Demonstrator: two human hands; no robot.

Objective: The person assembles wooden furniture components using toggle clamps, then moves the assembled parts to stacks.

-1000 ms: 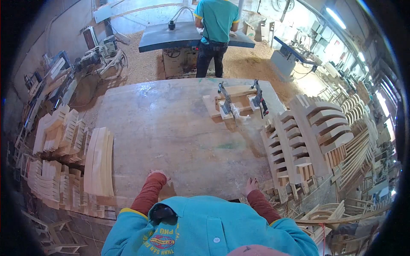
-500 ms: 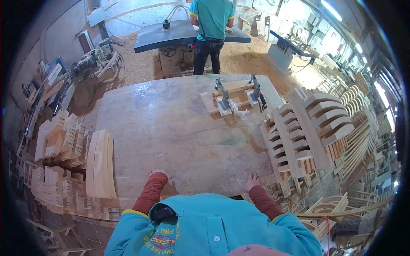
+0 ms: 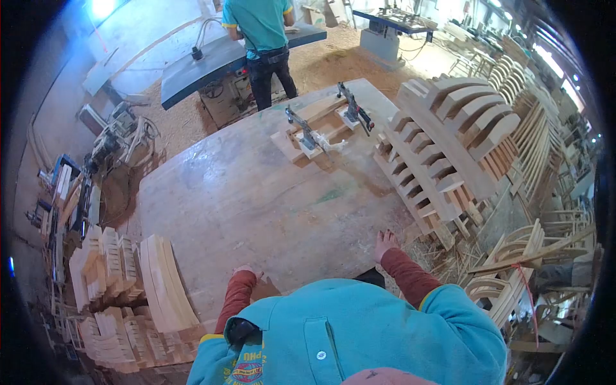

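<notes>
My right hand (image 3: 385,242) rests on the near right edge of the wooden table (image 3: 256,205), fingers stretched out and nothing in them. On the near left side my left hand (image 3: 246,270) lies on the same tabletop, its fingers partly hidden by the sleeve but apart and holding nothing. A stack of curved wooden boards (image 3: 165,282) is left of my left hand. Toward the far right of the table sits a wooden jig (image 3: 289,146) with two metal toggle clamps (image 3: 301,125), out of reach of both hands.
Slatted curved wooden frames (image 3: 430,167) are piled along the right edge. More shaped wood pieces (image 3: 106,269) are stacked at the left. Beyond the table a person (image 3: 260,38) stands at a machine with a dark flat top (image 3: 176,80). Sawdust (image 3: 327,64) covers the floor there.
The view has turned, so the table and the far machine appear tilted and shifted left. Both my hands stay on the tabletop near its front edge.
</notes>
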